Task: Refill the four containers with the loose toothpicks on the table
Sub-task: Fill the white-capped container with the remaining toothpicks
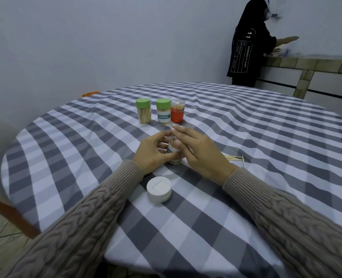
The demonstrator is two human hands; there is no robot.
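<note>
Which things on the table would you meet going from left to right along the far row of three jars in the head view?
Green-lidded jar without a label → green-lidded jar with a white label → clear-lidded jar with an orange label.

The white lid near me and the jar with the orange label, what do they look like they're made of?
The white lid looks like matte moulded plastic: smooth, evenly white, with a stepped rim. The jar with the orange label seems clear glossy plastic, since toothpicks show through its wall above the label, though glass can't be ruled out.
</note>
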